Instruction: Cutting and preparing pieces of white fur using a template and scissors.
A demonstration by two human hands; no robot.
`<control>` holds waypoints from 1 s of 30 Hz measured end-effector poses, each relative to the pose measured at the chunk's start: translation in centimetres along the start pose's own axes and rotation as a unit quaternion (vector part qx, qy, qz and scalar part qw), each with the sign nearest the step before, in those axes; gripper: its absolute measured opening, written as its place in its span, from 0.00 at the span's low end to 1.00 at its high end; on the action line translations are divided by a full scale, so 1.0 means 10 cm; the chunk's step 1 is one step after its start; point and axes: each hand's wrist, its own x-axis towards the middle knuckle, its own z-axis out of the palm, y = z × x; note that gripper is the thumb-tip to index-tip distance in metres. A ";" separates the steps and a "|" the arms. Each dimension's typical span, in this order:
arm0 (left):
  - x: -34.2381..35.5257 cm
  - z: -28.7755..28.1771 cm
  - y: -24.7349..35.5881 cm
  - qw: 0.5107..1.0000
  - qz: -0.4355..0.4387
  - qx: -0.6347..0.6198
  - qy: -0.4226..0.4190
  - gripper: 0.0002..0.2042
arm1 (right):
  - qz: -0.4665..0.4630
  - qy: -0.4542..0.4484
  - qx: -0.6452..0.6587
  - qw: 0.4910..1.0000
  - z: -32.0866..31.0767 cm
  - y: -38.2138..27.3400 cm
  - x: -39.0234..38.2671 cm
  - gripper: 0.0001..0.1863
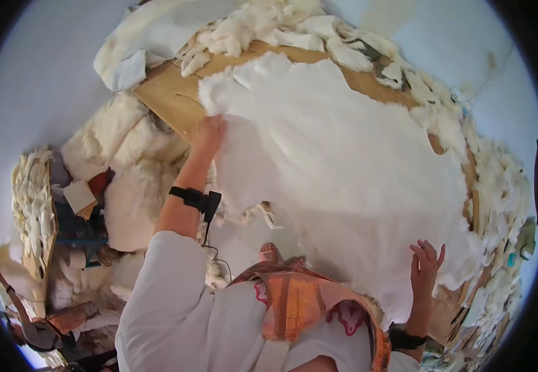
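A large white sheepskin [337,155], fluffy at its borders, lies spread over a brown wooden table and hangs down toward me. At its left edge my left hand [209,132] is closed, with the fingers curled on the border of the skin; the fingertips are hidden. My right hand [427,263] rests over the near right part of the skin with its fingers apart, holding nothing. Whether its palm touches the fur I cannot tell. A black strap with a small device [198,199] circles my left wrist, and a cable runs from it.
Bare wood of the table [170,96] shows at the far left. Fleece scraps [238,31] line its far side, and more scraps [498,186] are heaped along the right. Cream sheepskins [129,155] are piled left of the table. Another person [33,332] is at the lower left.
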 end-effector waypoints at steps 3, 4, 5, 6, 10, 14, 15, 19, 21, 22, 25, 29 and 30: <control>0.20 -0.15 0.08 0.991 -0.011 -0.090 0.099 0.19 | 0.027 0.046 0.025 0.998 0.11 -0.11 0.26 0.14; 0.27 -0.19 0.05 0.991 -0.009 -0.087 0.098 0.19 | 0.019 0.056 0.032 0.998 0.13 -0.20 0.42 0.14; 0.38 -0.24 0.03 0.991 0.020 -0.084 0.103 0.19 | 0.012 0.065 0.039 0.997 0.16 -0.30 0.57 0.14; 0.52 -0.31 -0.03 0.989 0.046 -0.079 0.112 0.19 | 0.010 0.068 0.044 0.997 0.22 -0.42 0.74 0.14; 1.19 -0.10 -0.11 0.989 0.144 -0.031 0.025 0.21 | -0.004 0.073 0.060 0.996 0.29 -1.00 1.37 0.17; 1.58 0.12 0.04 0.973 0.196 0.112 0.041 0.24 | 0.131 0.028 0.014 0.991 0.69 -1.51 1.83 0.24; 1.60 0.08 0.06 0.971 0.199 0.127 0.037 0.24 | 0.145 0.018 0.009 0.989 0.88 -1.60 1.85 0.24; 1.78 -0.05 -0.14 0.979 0.191 0.012 -0.073 0.22 | 0.269 -0.020 -0.047 0.962 1.31 -1.73 1.91 0.29; 1.87 -0.06 -0.26 0.979 0.136 -0.093 -0.118 0.20 | 0.276 -0.014 -0.061 0.959 1.36 -1.76 1.86 0.30; 1.90 -0.02 -0.32 0.976 0.145 -0.095 -0.128 0.20 | 0.263 -0.013 -0.051 0.963 1.32 -1.77 1.89 0.30; 2.02 0.16 -0.44 0.968 0.194 -0.144 -0.065 0.13 | 0.274 -0.030 -0.051 0.960 1.31 -1.80 1.93 0.30; 2.25 0.34 -0.60 0.940 0.207 -0.251 -0.100 0.08 | 0.226 0.008 -0.097 0.969 1.48 -1.59 1.83 0.34; 2.34 0.44 -0.75 0.917 0.227 -0.321 -0.072 0.07 | 0.223 0.012 -0.064 0.973 1.45 -1.60 1.88 0.34</control>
